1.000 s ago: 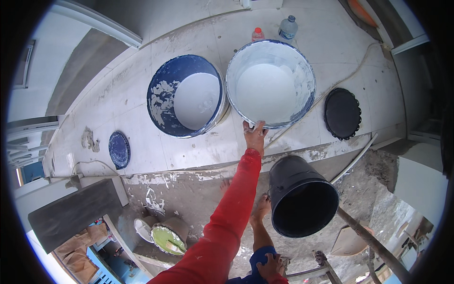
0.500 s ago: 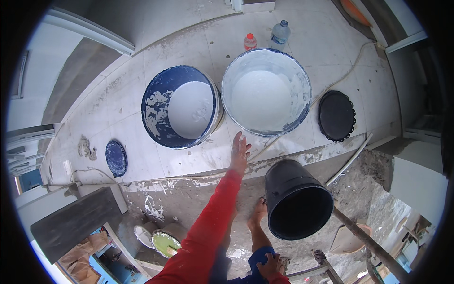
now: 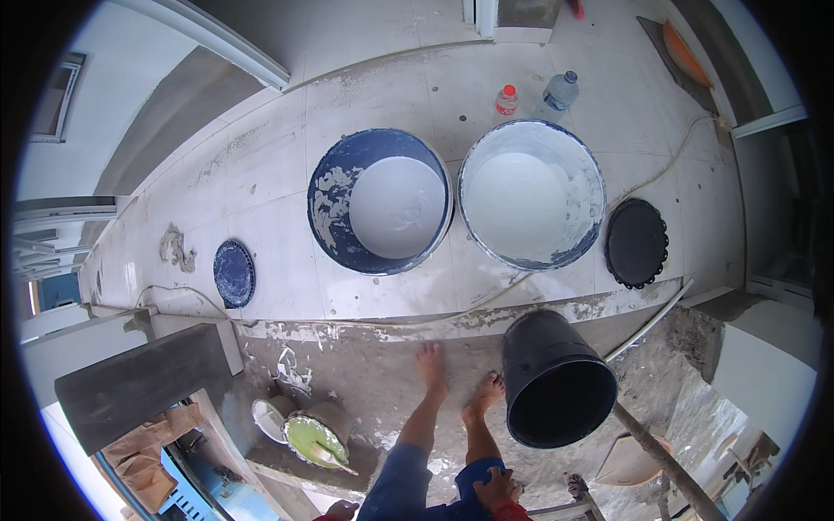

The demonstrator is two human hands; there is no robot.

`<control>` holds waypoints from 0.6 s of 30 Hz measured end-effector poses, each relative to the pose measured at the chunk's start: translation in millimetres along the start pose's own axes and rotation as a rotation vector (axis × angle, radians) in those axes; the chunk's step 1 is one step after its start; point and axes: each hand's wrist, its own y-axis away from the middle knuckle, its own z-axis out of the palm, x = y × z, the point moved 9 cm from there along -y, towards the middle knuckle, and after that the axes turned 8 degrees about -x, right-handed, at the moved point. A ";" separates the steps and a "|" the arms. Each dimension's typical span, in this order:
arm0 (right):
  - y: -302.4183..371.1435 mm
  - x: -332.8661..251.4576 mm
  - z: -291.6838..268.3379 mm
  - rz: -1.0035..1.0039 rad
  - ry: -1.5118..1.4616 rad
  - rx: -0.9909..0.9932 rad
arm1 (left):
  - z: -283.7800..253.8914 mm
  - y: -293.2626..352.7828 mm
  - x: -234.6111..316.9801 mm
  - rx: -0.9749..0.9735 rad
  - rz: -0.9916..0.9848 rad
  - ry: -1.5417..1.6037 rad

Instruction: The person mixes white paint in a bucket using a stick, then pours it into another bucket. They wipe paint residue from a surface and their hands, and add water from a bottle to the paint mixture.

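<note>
My right hand rests on my blue shorts near the knee, its fingers spread and holding nothing. At the lower edge, beside my other thigh, my left hand is mostly cut off, so its grip is unclear. Ahead stand two large buckets side by side. The blue-walled bucket holds a smooth white mix with ripples on top. The whitish bucket to its right also contains white material. Nearer, right of my bare feet, a black bucket lies tipped with its dark mouth facing me.
A blue lid lies left, a black lid right. Behind the buckets stand a red-capped bottle and a clear bottle. A cord crosses the tiles near the step edge. Lower left, a green-topped pail carries a brush.
My left arm, stretched toward the buckets before, has drawn back to the lower edge. The view has shifted, so the buckets appear farther right. My right hand stays at my knee.
</note>
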 end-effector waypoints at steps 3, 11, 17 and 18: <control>12.8 -25.6 2.4 -0.053 -0.003 -0.046 | 3.3 30.0 -57.1 0.039 -0.221 0.197; 13.8 -9.8 12.1 -0.219 -0.030 -0.112 | -58.7 7.0 23.7 0.243 0.008 0.395; 46.2 7.5 -33.1 -0.471 -0.110 -0.548 | -116.5 102.5 3.9 0.469 0.276 0.237; 35.0 59.2 -56.7 -0.612 -0.010 -0.453 | -131.9 127.9 71.5 0.530 0.198 0.227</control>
